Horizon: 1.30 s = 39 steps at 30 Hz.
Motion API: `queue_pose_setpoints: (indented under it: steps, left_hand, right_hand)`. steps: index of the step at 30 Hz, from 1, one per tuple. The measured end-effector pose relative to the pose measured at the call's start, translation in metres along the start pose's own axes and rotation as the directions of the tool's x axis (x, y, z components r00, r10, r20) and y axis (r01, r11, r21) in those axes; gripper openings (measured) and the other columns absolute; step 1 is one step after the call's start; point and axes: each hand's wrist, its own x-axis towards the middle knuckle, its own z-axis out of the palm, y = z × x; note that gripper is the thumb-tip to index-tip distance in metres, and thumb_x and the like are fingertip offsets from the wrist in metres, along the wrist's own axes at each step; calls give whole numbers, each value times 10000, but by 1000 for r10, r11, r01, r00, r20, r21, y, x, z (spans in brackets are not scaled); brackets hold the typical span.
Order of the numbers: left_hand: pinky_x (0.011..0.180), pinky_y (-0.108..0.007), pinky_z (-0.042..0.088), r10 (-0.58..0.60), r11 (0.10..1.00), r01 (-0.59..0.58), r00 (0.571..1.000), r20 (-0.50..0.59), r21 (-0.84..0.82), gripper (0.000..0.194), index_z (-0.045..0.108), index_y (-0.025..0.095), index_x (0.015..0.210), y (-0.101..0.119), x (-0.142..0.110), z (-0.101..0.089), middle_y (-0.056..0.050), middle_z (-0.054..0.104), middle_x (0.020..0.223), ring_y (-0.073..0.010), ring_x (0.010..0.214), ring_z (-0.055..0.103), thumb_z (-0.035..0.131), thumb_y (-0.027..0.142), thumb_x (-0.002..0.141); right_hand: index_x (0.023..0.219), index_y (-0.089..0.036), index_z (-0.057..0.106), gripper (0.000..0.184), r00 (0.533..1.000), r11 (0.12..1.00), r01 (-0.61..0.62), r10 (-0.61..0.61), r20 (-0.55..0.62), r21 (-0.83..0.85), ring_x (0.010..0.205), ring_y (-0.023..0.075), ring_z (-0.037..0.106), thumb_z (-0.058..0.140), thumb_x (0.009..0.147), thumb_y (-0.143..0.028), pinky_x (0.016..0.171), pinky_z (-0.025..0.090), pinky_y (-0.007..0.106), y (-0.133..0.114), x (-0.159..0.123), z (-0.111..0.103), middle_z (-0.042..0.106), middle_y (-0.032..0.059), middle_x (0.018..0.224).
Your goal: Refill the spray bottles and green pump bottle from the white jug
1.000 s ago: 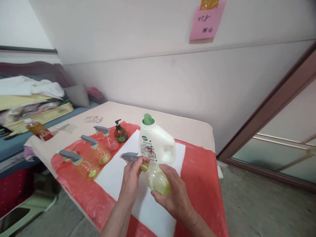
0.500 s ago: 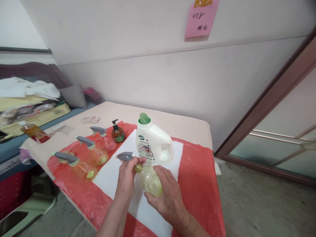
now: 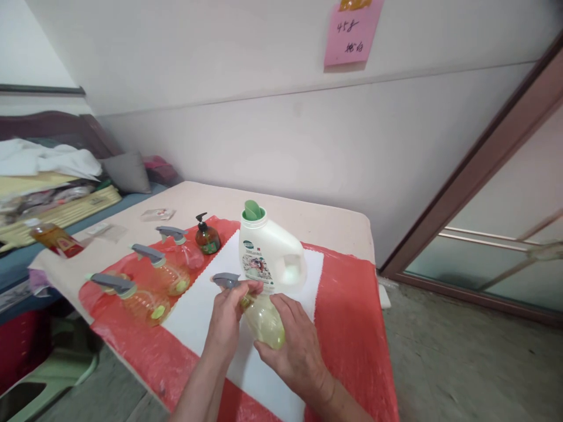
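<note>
Tilted above the white sheet [image 3: 200,308] is a clear yellowish spray bottle [image 3: 264,321] with a grey trigger head [image 3: 226,280]. My left hand [image 3: 229,310] is closed around its neck, just below the trigger head, and the fingers partly hide the collar. Around the bottle's body wraps my right hand [image 3: 297,343], thumb underneath and fingers on top. Right behind the bottle a white detergent jug [image 3: 275,252] with a green spout [image 3: 252,210] stands upright, its cap off.
To the left, three grey-headed spray bottles [image 3: 147,302] lie on a red plastic sheet [image 3: 352,328]. A brown pump bottle [image 3: 207,237] stands by them. Small plastic packets [image 3: 158,214] and a bottle of amber liquid [image 3: 55,237] are farther left. A wall rises behind the table.
The camera view has shifted slightly, so the scene sits a little farther left. Both hands keep hold of the spray bottle; the left fingers have shifted a little around its neck.
</note>
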Motion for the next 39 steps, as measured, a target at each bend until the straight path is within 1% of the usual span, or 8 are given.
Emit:
queue_pose_setpoints:
  steps: [12, 16, 18, 23, 26, 30, 37, 39]
  left_hand:
    - [828, -350, 475, -66, 995, 64, 998, -20, -76, 271, 734, 119, 823, -7, -1, 9, -106, 746, 897, -256, 895, 681, 672, 367, 730]
    - [847, -361, 473, -47, 995, 46, 999, -14, -91, 256, 725, 123, 815, -9, -3, 11, -106, 747, 899, -260, 914, 677, 652, 360, 754]
    - [843, -358, 476, -59, 991, 60, 998, 9, -124, 238, 717, 130, 810, -8, -6, 13, -101, 746, 895, -256, 914, 675, 645, 351, 759]
    - [767, -341, 498, -95, 975, 108, 993, 76, -193, 194, 662, 158, 740, -3, -15, 21, -78, 737, 849, -238, 846, 680, 632, 349, 763]
    - [719, -318, 497, -102, 980, 101, 995, 2, -170, 217, 630, 161, 706, -2, -18, 24, -67, 723, 792, -220, 778, 681, 647, 373, 747]
    - [685, -300, 488, -62, 990, 50, 994, -86, -135, 263, 620, 164, 712, -4, -15, 21, -54, 712, 755, -205, 733, 675, 640, 424, 746]
    - [674, -307, 486, -110, 987, 98, 990, -94, -124, 255, 619, 160, 773, -8, -14, 21, -58, 719, 778, -207, 721, 675, 669, 406, 728]
    - [690, -306, 486, -104, 984, 96, 993, -47, -154, 239, 610, 162, 780, -8, -16, 23, -61, 722, 801, -206, 742, 677, 655, 395, 751]
  right_hand:
    - [1300, -250, 423, 787, 997, 998, -52, 53, -47, 32, 1099, 304, 572, 713, 575, -152, 920, 507, 473, 1, 0, 2, 605, 109, 1209]
    - [1228, -255, 516, 708, 971, 944, -236, 240, 8, 230, 1084, 291, 585, 701, 552, -150, 934, 493, 458, -2, 3, -2, 631, 81, 1185]
    - [1167, -251, 566, 645, 911, 792, -411, 381, 160, 451, 1024, 277, 614, 710, 541, -189, 901, 504, 431, -3, 7, -7, 667, 55, 1121]
    - [1104, -180, 631, 536, 772, 24, -596, 289, 565, 802, 969, 286, 649, 722, 628, -408, 863, 494, 422, -5, 13, -15, 705, 71, 1039]
    - [1063, -168, 640, 503, 742, -135, -585, 310, 595, 800, 991, 289, 643, 739, 639, -420, 905, 474, 434, -6, 11, -11, 697, 87, 1055]
    - [972, -195, 609, 445, 727, -70, -576, 410, 550, 814, 887, 244, 635, 738, 650, -474, 791, 495, 372, -10, 7, -4, 678, 63, 978]
    - [925, -248, 505, 457, 770, 385, -585, 539, 341, 714, 758, 185, 573, 770, 576, -380, 690, 461, 307, -13, 7, -9, 624, -30, 834]
    - [911, -246, 513, 441, 783, 369, -579, 501, 369, 727, 762, 187, 574, 767, 577, -384, 687, 461, 307, -9, 9, -14, 627, -29, 837]
